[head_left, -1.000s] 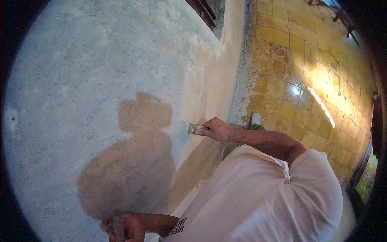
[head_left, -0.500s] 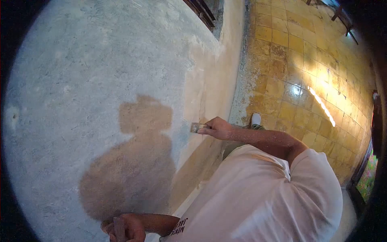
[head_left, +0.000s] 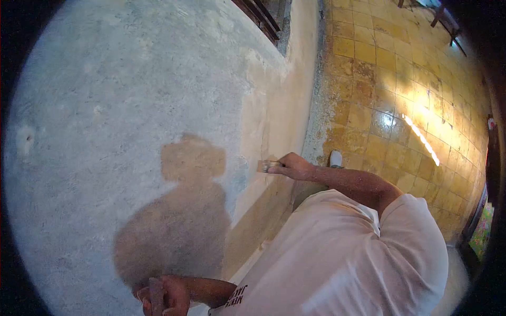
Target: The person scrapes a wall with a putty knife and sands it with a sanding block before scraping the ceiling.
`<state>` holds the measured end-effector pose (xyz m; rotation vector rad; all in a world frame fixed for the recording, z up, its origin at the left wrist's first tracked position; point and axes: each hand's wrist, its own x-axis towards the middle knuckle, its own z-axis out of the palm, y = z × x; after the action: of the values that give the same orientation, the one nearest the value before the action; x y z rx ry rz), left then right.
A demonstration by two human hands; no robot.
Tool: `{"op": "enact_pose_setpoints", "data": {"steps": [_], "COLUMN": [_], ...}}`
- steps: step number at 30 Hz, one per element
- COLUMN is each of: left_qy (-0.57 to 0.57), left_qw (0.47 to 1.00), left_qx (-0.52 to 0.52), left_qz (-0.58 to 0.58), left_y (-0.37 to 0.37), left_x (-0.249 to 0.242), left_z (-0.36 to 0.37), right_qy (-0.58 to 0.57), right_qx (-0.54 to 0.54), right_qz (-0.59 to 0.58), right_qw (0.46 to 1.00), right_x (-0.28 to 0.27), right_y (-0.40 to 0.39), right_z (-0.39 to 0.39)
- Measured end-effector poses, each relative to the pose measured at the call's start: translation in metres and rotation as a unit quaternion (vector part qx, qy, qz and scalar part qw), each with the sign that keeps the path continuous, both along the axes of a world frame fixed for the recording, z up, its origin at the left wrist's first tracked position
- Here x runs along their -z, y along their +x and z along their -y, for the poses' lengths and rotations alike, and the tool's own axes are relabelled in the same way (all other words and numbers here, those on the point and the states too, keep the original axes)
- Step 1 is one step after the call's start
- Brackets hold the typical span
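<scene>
My right hand [head_left: 296,167] is closed round a small flat scraper [head_left: 270,166], whose blade lies at the wall [head_left: 126,95] near a bare beige patch. Down at the bottom left, my left hand [head_left: 171,296] grips a narrow flat tool [head_left: 156,296], held upright close to the wall; what it is exactly I cannot make out. The wall surface is pale blue-grey and rough, turning beige toward the floor. My shadow falls on it between the two hands.
A yellow tiled floor [head_left: 369,100] runs along the wall's base, with a bright strip of sunlight on it. My shoe [head_left: 336,158] shows beside the wall. A dark-barred opening [head_left: 261,18] is at the top, and furniture legs [head_left: 437,16] stand at the top right.
My right hand and the scraper have moved slightly to the right, toward the floor side. The shadow has shifted a little right. My left hand has barely moved.
</scene>
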<state>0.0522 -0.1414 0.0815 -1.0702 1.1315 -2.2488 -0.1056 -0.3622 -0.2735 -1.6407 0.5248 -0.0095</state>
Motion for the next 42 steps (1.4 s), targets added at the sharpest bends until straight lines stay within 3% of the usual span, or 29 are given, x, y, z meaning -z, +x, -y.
{"op": "enact_pose_setpoints", "data": {"steps": [2,4,5,6,11,13,15,16,18,19,21,22,24,25,27,28,30,32,34,36,37,39,40,42], "left_qy": [0.005,0.011,0.029,0.046,0.038,0.030,0.000,-0.009,0.008,-0.001,0.028,0.018,0.073,0.065,-0.017,-0.025,-0.063,-0.071,-0.078,-0.087,-0.094,-0.061,-0.065,-0.055], "left_qw": [1.000,0.999,0.964,0.881,0.917,0.925,0.990,0.990,0.903,0.903,0.788,0.788,0.633,0.632,0.801,0.799,0.816,0.806,0.797,0.726,0.723,0.660,0.660,0.673], "left_qx": [0.022,0.043,0.149,0.250,0.249,0.246,0.123,0.121,0.277,0.279,0.387,0.392,0.575,0.582,0.405,0.412,0.403,0.426,0.449,0.491,0.496,0.532,0.537,0.518], "left_qz": [-0.011,-0.025,-0.218,-0.400,-0.308,-0.287,-0.074,-0.071,-0.329,-0.327,-0.478,-0.475,-0.513,-0.507,-0.440,-0.438,-0.410,-0.405,-0.397,-0.474,-0.472,-0.526,-0.522,-0.525], "left_y": [-0.006,0.004,0.026,0.039,0.051,0.037,0.000,0.008,0.034,0.030,0.016,0.011,0.006,0.010,0.028,0.037,0.044,0.042,0.027,-0.002,-0.002,-0.003,-0.004,-0.004], "left_x": [0.002,0.004,0.005,0.005,0.005,0.008,0.007,0.013,0.030,0.032,0.032,0.032,0.033,0.038,0.052,0.059,0.066,0.070,0.062,0.052,0.053,0.053,0.052,0.054], "left_z": [0.009,-0.009,-0.046,-0.067,-0.063,-0.043,0.006,-0.006,-0.038,-0.036,-0.021,-0.012,0.001,-0.006,-0.025,-0.028,-0.029,-0.023,-0.009,0.010,0.012,0.010,0.011,0.012], "right_qy": [-0.020,0.036,0.034,-0.004,-0.046,0.005,-0.005,-0.013,0.122,0.180,0.267,0.296,0.388,0.378,0.397,0.443,0.423,0.402,0.336,0.280,0.272,0.320,0.293,0.265], "right_qx": [0.001,0.042,0.043,0.046,0.037,0.096,0.080,0.065,0.050,0.069,0.121,0.154,0.200,0.203,0.206,0.240,0.227,0.212,0.192,0.158,0.160,0.316,0.286,0.274], "right_qz": [-0.023,-0.014,-0.014,0.004,0.071,0.115,0.091,0.067,-0.040,-0.054,-0.074,-0.080,-0.086,-0.085,-0.077,-0.061,-0.026,0.011,-0.024,-0.074,-0.075,-0.087,-0.063,-0.077], "right_qw": [1.000,0.998,0.998,0.999,0.996,0.989,0.993,0.996,0.990,0.980,0.953,0.939,0.895,0.900,0.891,0.862,0.877,0.891,0.922,0.944,0.946,0.889,0.910,0.921], "right_x": [0.023,0.041,0.032,0.012,-0.029,-0.027,-0.036,-0.040,-0.019,-0.007,0.024,0.042,0.076,0.083,0.097,0.107,0.109,0.105,0.090,0.098,0.084,0.037,0.075,0.069], "right_y": [-0.009,-0.014,-0.005,0.013,0.044,0.035,0.018,0.009,-0.008,-0.021,-0.049,-0.061,-0.086,-0.097,-0.116,-0.121,-0.134,-0.145,-0.158,-0.169,-0.173,-0.176,-0.180,-0.190], "right_z": [-0.005,-0.011,-0.008,-0.003,0.012,0.010,0.014,0.017,0.014,0.011,0.003,-0.002,-0.009,-0.008,-0.004,-0.006,-0.011,-0.016,-0.025,-0.030,-0.032,-0.046,-0.044,-0.048]}}
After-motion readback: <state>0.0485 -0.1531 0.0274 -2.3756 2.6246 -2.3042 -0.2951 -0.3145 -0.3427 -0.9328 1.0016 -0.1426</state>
